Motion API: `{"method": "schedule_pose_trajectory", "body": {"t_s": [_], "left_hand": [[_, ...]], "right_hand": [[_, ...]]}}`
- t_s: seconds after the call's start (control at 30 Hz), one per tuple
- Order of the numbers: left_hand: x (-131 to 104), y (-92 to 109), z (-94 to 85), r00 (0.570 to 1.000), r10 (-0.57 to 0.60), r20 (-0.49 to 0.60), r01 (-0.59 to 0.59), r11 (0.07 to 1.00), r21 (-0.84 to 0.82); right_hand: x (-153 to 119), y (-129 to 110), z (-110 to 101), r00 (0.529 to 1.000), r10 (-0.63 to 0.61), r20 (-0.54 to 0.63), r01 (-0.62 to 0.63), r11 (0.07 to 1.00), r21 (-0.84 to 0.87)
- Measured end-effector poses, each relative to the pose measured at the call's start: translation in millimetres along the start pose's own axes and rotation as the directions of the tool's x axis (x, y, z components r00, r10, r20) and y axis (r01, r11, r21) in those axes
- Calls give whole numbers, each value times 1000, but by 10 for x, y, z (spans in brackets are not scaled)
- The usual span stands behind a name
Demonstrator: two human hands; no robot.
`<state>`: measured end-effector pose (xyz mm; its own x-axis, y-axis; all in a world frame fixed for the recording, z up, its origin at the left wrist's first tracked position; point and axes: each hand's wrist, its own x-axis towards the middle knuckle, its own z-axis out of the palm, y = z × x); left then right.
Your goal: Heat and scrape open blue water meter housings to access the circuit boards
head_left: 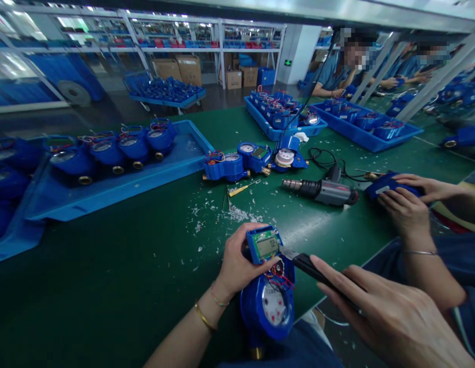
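At the near edge of the green table, my left hand [241, 260] is closed round the upper part of a blue water meter [266, 306]. Its raised display module [265, 244] shows a green circuit board and a small LCD, with red and black wires below it. The round dial faces up, and a brass fitting points toward me. A utility knife [312, 266] with a black handle is gripped in my right hand [379, 306]. The blade tip lies at the right edge of the display module; whether it touches the board I cannot tell.
A heat gun [325, 191] lies beyond my hands, near a yellow-handled screwdriver [238, 190] and white scraps [237, 214]. Several meters [224, 166] stand behind them. Blue trays [195, 135] hold more meters. At right, a co-worker's hands [408, 204] hold another meter [386, 186].
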<state>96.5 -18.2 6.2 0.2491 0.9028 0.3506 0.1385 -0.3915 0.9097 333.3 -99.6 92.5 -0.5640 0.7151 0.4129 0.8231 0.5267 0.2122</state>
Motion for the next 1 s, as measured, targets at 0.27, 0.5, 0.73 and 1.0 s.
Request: {"method": "schedule_pose_trajectory", "body": {"t_s": [0.27,0.5,0.73,1.0], "left_hand": [[-26,-16,35,999,-3,-50,4,1000,14],[-38,-39,30,995,-46,-90,47,999,6],[-31,-60,28,992,-75,-106,72,997,-25],[-70,-38,73,992,-74,-102,67,996,-65]], "right_hand": [[-70,-331,181,983,145,-113,-158,981,-111],[-181,-581,394,933,354,-60,-355,935,5],[-147,-629,438,944,325,-63,-329,940,-86],[-114,-634,521,887,457,-66,-429,868,249]]}}
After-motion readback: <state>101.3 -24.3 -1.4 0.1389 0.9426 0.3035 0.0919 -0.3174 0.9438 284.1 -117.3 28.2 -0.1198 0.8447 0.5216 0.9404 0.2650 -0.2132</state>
